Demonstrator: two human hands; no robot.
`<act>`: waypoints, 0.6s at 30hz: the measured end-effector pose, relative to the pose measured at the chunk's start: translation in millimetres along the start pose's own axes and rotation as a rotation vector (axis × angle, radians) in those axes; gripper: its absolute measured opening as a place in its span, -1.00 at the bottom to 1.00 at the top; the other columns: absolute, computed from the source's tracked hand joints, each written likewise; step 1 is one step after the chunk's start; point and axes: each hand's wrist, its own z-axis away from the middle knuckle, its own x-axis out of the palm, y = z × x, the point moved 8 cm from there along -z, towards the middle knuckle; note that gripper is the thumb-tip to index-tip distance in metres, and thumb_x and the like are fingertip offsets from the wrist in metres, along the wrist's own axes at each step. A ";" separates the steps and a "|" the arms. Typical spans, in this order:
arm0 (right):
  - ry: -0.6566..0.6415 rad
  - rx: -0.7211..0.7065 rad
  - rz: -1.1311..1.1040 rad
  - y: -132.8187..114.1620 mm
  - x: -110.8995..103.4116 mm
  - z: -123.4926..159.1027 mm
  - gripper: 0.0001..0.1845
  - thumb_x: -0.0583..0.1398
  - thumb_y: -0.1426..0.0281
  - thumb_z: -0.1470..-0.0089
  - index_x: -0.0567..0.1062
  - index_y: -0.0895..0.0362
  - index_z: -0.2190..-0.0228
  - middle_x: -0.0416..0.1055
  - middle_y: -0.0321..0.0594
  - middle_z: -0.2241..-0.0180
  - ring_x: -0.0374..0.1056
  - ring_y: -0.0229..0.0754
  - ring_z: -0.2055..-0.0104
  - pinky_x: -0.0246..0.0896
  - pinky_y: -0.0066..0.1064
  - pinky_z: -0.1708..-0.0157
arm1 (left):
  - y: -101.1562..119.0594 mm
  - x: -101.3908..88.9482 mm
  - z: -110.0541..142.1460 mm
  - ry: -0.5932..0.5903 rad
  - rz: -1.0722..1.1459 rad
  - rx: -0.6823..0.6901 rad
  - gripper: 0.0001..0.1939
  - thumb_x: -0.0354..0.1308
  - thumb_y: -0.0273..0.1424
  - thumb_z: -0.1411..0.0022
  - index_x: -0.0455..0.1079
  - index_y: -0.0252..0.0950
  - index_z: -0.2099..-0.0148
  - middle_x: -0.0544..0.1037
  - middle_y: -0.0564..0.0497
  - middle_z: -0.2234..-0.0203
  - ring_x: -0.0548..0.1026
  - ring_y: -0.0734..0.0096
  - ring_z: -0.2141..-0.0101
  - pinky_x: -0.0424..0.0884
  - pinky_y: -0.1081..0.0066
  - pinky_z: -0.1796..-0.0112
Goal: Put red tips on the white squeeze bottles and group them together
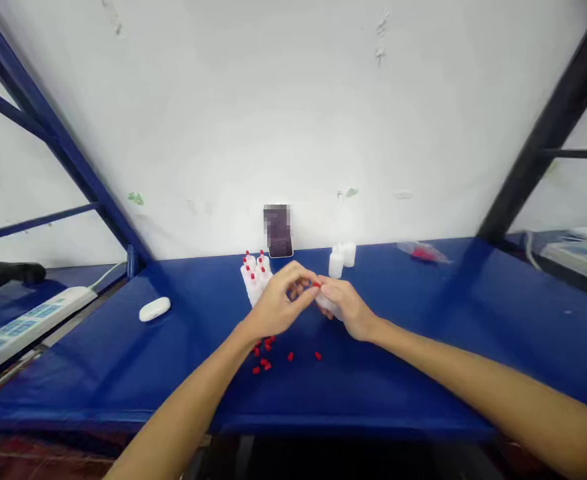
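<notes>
My left hand (280, 300) and my right hand (346, 303) meet above the middle of the blue table (423, 347). The right hand is wrapped round a small white bottle (326, 303). The left hand pinches a small red cap (316, 285) at the bottle's top. Behind the left hand stands a cluster of white bottles with red caps (254, 273). Two or three uncapped white bottles (341, 259) stand behind the right hand. Several loose red caps (268, 353) lie on the table under my left forearm.
A phone (278, 231) leans against the white wall. A white oval case (154, 309) lies at the left. A clear bag with red pieces (420, 252) lies at the back right. A white power strip (23, 323) sits at far left. Blue and black frame posts flank the table.
</notes>
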 end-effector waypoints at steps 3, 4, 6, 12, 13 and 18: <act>0.005 0.028 0.043 1.0 -3.5 0.4 -0.60 0.02 0.12 -0.28 0.37 0.14 0.44 0.22 -0.36 0.59 0.17 -0.29 0.57 0.11 -0.43 0.52 | 1.5 -42.8 5.4 0.110 -0.180 0.048 -0.92 0.15 -0.38 -0.29 0.39 -0.29 0.23 0.37 0.02 0.31 0.33 0.46 0.36 0.31 0.40 0.31; 0.007 0.033 0.052 1.1 -4.7 0.4 -0.61 0.02 0.14 -0.28 0.38 0.14 0.44 0.21 -0.36 0.59 0.17 -0.29 0.57 0.11 -0.42 0.52 | 1.0 -53.0 8.9 0.122 -0.262 0.067 -0.93 0.17 -0.40 -0.27 0.40 -0.29 0.25 0.36 0.02 0.32 0.33 0.44 0.34 0.31 0.39 0.28; 0.013 0.037 0.062 0.7 -6.9 0.0 -0.60 0.00 0.16 -0.28 0.39 0.15 0.45 0.20 -0.36 0.61 0.16 -0.28 0.56 0.10 -0.41 0.50 | -2.3 -65.5 18.3 0.110 -0.432 0.116 -0.94 0.18 -0.41 -0.25 0.44 -0.29 0.24 0.34 0.00 0.31 0.33 0.39 0.30 0.30 0.35 0.25; 0.005 0.025 0.029 -2.8 -9.8 1.3 -0.58 0.00 0.18 -0.26 0.40 0.15 0.51 0.24 -0.32 0.61 0.17 -0.27 0.56 0.04 -0.39 0.51 | -23.1 -60.6 41.9 -0.028 -0.739 0.201 -0.84 0.18 -0.34 -0.27 0.55 -0.27 0.31 0.36 -0.05 0.33 0.28 0.31 0.31 0.25 0.27 0.27; -0.005 0.018 0.011 -3.4 -9.5 2.0 -0.58 0.01 0.19 -0.25 0.40 0.15 0.51 0.25 -0.30 0.61 0.18 -0.26 0.56 0.04 -0.39 0.50 | -26.2 -57.8 42.8 -0.051 -0.769 0.191 -0.83 0.19 -0.32 -0.28 0.56 -0.24 0.31 0.38 -0.08 0.28 0.29 0.27 0.27 0.25 0.25 0.23; 0.062 -0.034 -0.110 -2.9 -14.9 5.2 -0.57 0.04 0.20 -0.21 0.39 0.15 0.60 0.26 -0.26 0.63 0.17 -0.23 0.57 0.00 -0.36 0.51 | -34.7 -55.3 41.8 -0.054 -0.863 0.110 -0.80 0.18 -0.26 -0.31 0.62 -0.15 0.25 0.35 -0.14 0.00 0.24 0.04 0.02 0.21 0.08 0.07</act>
